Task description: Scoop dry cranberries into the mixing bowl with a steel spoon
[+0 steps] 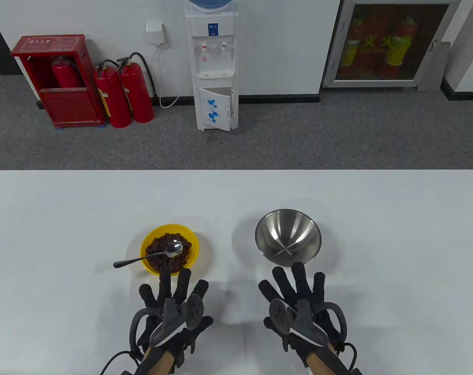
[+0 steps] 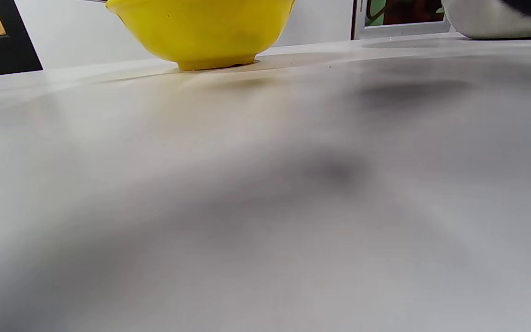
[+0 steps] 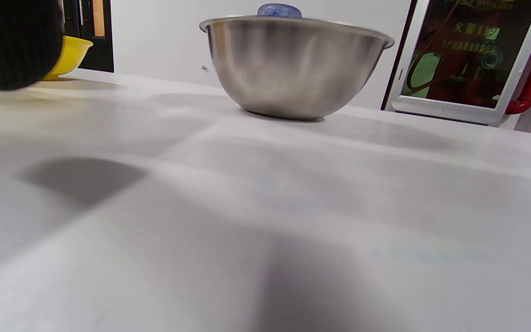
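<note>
Near the table's (image 1: 64,218) front edge, the left hand (image 1: 173,312) lies flat, fingers spread, holding nothing. Just beyond it, a yellow bowl (image 1: 148,239) holds cranberries (image 1: 158,247); the spoon (image 1: 150,256) rests across them, handle pointing left. To the right stands the steel bowl (image 1: 288,236), the right hand (image 1: 300,308) spread flat before it, also holding nothing.

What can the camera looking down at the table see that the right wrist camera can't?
Only the table view shows the dry cranberries inside the yellow bowl, the steel spoon resting on them with its handle sticking out over the rim, the empty inside of the mixing bowl, and both the left hand and right hand spread flat, holding nothing.

Only the right wrist view shows the mixing bowl's outer side, from low down.

Both show the mixing bowl, a bit of yellow bowl, and the white table.
</note>
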The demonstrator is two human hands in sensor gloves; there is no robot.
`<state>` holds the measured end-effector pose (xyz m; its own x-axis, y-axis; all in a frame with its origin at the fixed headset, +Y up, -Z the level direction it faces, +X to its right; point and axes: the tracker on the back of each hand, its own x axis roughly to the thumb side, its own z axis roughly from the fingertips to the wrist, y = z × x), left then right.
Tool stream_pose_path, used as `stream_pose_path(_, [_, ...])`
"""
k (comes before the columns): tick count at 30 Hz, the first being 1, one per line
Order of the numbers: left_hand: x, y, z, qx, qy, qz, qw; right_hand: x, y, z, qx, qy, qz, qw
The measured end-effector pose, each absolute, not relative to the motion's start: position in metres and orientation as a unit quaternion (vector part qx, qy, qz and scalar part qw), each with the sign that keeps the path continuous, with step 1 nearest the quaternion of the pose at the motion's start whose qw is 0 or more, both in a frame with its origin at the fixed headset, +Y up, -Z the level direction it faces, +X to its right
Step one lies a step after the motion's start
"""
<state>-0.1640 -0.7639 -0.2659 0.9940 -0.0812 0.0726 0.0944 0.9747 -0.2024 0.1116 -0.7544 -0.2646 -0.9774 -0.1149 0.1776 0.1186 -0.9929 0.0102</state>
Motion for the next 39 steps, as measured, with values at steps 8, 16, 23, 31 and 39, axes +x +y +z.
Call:
stream_pose_path(8, [-0.164,-0.765,-0.266,-0.103,-0.033,-0.036,0.993,0.113,-0.754,-0.265,-0.090,-0.001,-0.995,0.049])
stream_pose_path(16, [-0.165,-0.764,-0.265,-0.110,-0.035,-0.012,0.993,0.119,-0.753,-0.266,-0.095,0.013,-0.995,-0.034])
stream_pose_path(23, [-0.167,-0.762,-0.265,-0.116,-0.037,0.010,0.993,0.145,-0.729,-0.277,-0.024,0.101,-0.981,-0.164])
stream_pose_path(31, [-0.167,-0.762,-0.267,-0.116,-0.040,0.010,0.992,0.189,-0.714,-0.332,0.162,0.076,-0.938,-0.296])
stream_pose_path(39, [-0.170,-0.763,-0.270,-0.123,-0.039,0.005,0.992,0.201,-0.734,-0.375,0.321,-0.025,-0.921,-0.219])
